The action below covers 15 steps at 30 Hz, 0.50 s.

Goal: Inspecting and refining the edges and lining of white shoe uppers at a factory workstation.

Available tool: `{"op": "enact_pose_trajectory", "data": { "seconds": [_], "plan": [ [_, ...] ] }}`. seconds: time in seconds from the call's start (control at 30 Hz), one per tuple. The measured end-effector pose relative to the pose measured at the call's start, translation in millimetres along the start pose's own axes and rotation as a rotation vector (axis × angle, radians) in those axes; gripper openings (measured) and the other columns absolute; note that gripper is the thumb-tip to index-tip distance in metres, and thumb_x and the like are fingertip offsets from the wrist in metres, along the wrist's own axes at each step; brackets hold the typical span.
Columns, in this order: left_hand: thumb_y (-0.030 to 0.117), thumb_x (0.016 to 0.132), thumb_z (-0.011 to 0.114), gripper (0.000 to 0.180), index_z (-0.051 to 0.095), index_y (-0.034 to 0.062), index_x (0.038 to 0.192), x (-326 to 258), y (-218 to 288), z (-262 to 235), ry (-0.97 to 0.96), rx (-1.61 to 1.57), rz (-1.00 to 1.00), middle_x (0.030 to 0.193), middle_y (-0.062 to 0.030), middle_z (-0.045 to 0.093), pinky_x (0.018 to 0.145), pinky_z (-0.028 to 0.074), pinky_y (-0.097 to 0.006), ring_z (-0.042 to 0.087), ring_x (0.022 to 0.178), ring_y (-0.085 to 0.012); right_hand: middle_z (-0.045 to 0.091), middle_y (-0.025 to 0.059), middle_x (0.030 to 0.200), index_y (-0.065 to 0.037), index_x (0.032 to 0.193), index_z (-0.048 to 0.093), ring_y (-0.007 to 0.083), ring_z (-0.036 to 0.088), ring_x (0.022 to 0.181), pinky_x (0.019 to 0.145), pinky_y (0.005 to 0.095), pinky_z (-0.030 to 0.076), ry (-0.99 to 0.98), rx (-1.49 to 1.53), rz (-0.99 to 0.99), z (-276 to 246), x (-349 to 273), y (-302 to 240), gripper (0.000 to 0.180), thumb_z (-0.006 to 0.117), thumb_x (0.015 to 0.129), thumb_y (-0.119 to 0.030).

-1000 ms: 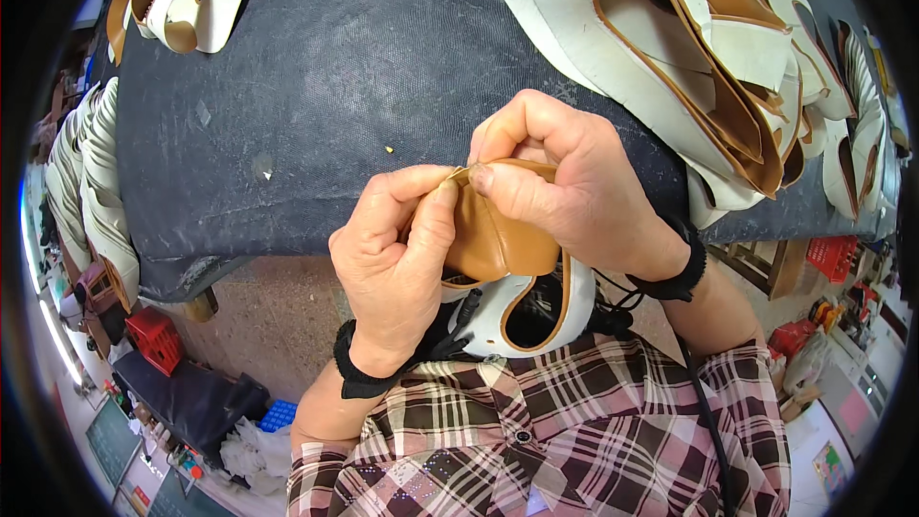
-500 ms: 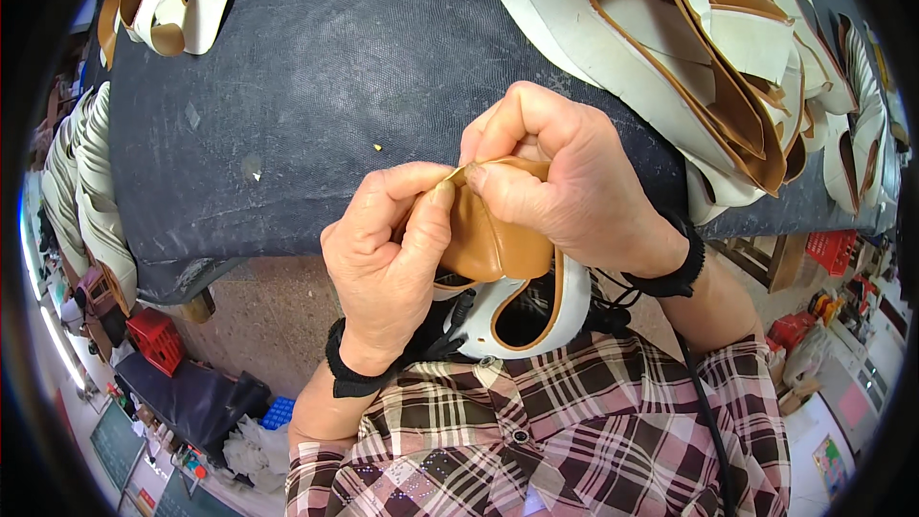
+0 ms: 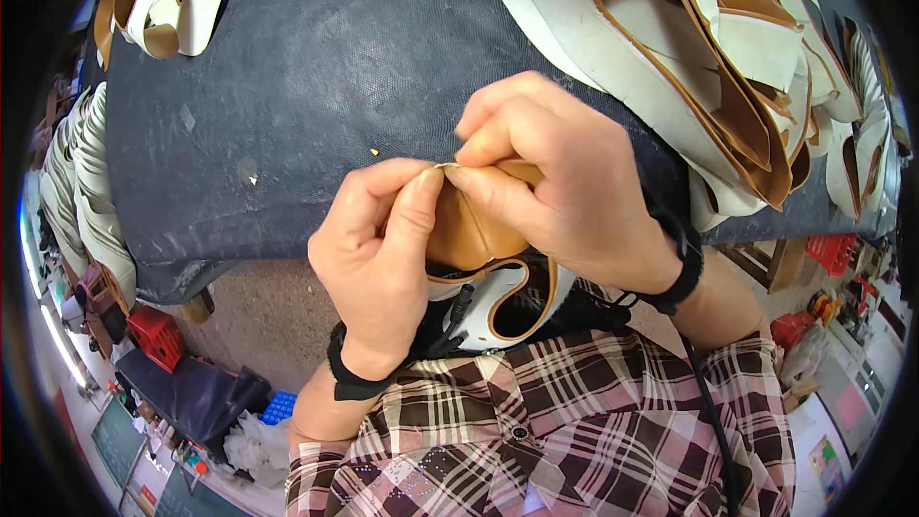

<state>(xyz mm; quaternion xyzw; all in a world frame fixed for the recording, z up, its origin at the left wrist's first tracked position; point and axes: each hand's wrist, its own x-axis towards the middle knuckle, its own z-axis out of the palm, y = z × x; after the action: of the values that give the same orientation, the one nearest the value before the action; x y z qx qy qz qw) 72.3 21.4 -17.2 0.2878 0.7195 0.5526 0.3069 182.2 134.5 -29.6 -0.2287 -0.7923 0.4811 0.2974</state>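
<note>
Between my hands is a tan leather piece with a seam down its middle; it looks like part of a shoe upper. A white cut-out strap with tan edging hangs below it, close to my shirt. My left hand pinches the upper's top edge between thumb and fingers. Right beside that pinch, my right hand holds the same edge, its thumb pressed on the tan leather and its fingers curled. The fingertips hide whatever small detail lies between them.
A dark padded worktable lies in front of me, with small scraps on it. White and tan leather uppers are heaped at the right. More pieces lie at far left, and a stacked row lines the left edge. A red crate stands lower left.
Both hands have shifted slightly left with the leather upper. My right hand has turned, its fingers lifting a little off the edge while the thumb stays on it. The white strap below has moved slightly.
</note>
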Motion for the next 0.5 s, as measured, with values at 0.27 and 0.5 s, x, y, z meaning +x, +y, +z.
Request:
{"op": "enact_pose_trajectory", "data": {
  "seconds": [0.27, 0.5],
  "plan": [
    [0.005, 0.084, 0.065, 0.006, 0.066, 0.0008, 0.089, 2.1, -5.1, 3.4, 0.023, 0.024, 0.068, 0.076, 0.0003, 0.062, 0.06, 0.043, -0.018, 0.052, 0.066, -0.0037, 0.052, 0.0106, 0.072, -0.004, 0.074, 0.05, 0.0289, 0.055, 0.061, 0.052, 0.035, 0.045, 0.029, 0.074, -0.05, 5.5, -1.7, 2.0, 0.014, 0.063, 0.073, 0.0],
    [0.006, 0.084, 0.066, 0.007, 0.065, 0.0007, 0.09, 0.8, -8.2, 5.7, 0.053, 0.074, 0.122, 0.074, 0.0001, 0.061, 0.059, 0.043, -0.018, 0.053, 0.064, -0.0039, 0.057, 0.0133, 0.07, -0.002, 0.076, 0.051, 0.0301, 0.059, 0.062, 0.054, 0.0346, 0.046, 0.017, 0.171, 0.114, 4.2, -1.7, 3.7, 0.011, 0.062, 0.074, -0.005]
  ]
}}
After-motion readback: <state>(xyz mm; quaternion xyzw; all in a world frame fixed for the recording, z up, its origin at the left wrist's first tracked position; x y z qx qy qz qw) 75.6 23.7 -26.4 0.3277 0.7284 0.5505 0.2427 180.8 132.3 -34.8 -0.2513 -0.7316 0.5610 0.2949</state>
